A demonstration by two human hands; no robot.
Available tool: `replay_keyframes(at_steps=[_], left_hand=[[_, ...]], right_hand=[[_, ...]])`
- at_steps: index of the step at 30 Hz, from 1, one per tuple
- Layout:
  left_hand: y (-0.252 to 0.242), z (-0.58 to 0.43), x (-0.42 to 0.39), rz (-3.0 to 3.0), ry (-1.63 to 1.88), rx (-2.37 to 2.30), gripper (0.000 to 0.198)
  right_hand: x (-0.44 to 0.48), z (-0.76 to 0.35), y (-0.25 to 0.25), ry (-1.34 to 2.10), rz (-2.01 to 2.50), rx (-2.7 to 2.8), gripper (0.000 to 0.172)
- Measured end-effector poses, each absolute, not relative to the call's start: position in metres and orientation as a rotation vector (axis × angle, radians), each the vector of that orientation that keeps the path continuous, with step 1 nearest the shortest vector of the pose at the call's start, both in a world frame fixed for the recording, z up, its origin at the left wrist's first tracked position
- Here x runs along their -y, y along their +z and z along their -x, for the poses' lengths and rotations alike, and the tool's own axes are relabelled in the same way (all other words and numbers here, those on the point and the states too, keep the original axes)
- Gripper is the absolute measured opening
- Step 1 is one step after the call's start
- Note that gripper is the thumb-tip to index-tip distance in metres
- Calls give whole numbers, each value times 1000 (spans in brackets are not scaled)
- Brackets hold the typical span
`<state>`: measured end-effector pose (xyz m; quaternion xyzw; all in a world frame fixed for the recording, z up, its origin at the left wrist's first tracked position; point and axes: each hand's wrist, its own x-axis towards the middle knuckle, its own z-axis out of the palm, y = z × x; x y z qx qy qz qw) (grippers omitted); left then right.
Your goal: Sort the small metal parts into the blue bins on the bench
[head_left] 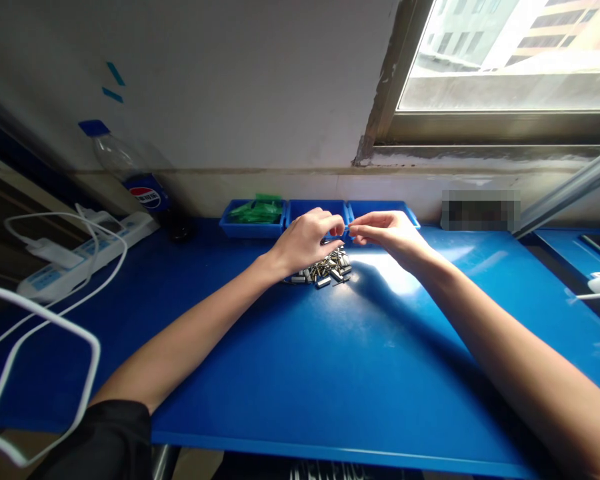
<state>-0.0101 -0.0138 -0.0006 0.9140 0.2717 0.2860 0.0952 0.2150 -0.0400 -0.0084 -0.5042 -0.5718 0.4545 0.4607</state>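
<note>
A heap of small metal parts point(325, 268), silvery blocks mixed with thin brassy pieces, lies on the blue table in front of three blue bins. Above the heap's left side is my left hand point(307, 239); its fingers are curled, the thumb stands apart from them, and nothing shows in the gap. My right hand point(387, 230) is in front of the right bin point(409, 215), with thumb and fingertips pinched together near my left fingers. Whatever that pinch may hold is too small to make out. My left hand partly covers the middle bin point(317, 205).
Green plastic bags fill the left bin point(253, 230). A cola bottle point(147, 190) stands at the back left, beside a white power strip point(85, 257) with looping white cables point(97, 347). A pixelated dark object point(480, 210) sits against the wall below the window.
</note>
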Motion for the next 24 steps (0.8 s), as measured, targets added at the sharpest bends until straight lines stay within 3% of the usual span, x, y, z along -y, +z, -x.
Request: replay_keyframes(at_steps=[5, 9, 15, 24], left_hand=[[-4, 6, 25, -2842, 431, -528, 16], [-8, -1, 35, -2954, 248, -495, 16], [-15, -7, 39, -3041, 182, -537, 20], [-25, -12, 41, -3092, 242, -611, 16]], right_hand=[[32, -224, -12, 787, 1362, 1199, 22], [30, -223, -12, 783, 1373, 1147, 26], [32, -215, -10, 830, 1362, 1172, 13], [34, -214, -8, 902, 1337, 1204, 15]])
